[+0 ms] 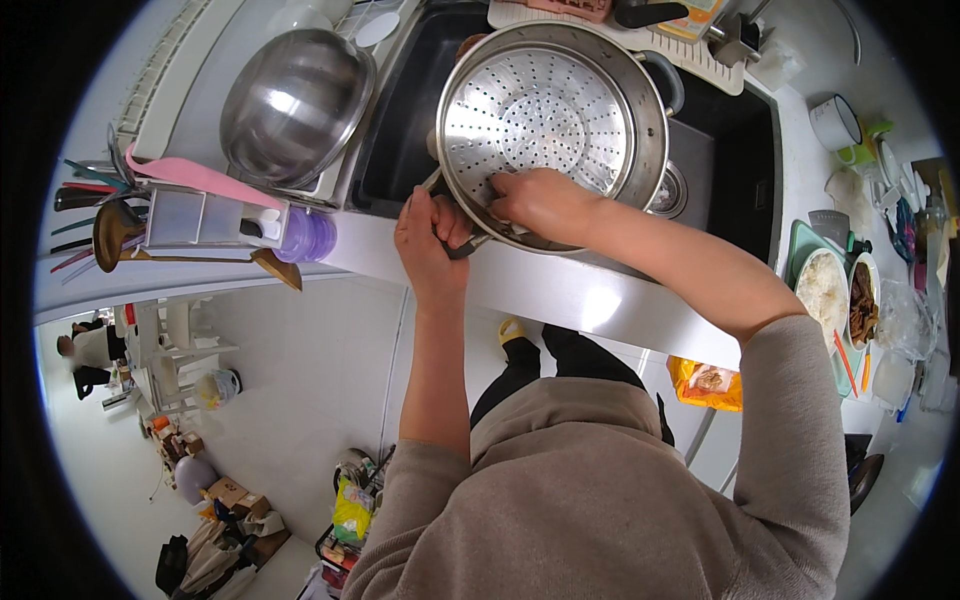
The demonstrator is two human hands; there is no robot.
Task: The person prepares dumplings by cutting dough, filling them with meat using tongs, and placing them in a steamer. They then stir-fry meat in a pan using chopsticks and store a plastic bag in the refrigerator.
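My left hand grips the dark side handle of a stainless-steel steamer pot, tilted so that its inside faces me. A perforated steel base, dotted with small holes, shows inside. My right hand reaches into it, fingers curled against the lower left part of the wall. Something pale shows under those fingers; whether it is a cloth I cannot tell. On the far right side of the pot is its other dark handle. The pot is over the black sink.
Left of the sink stand an upturned steel bowl and a utensil caddy. A ribbed drying mat lies behind. On the right counter are plates of rice and brown food. A person is far off left.
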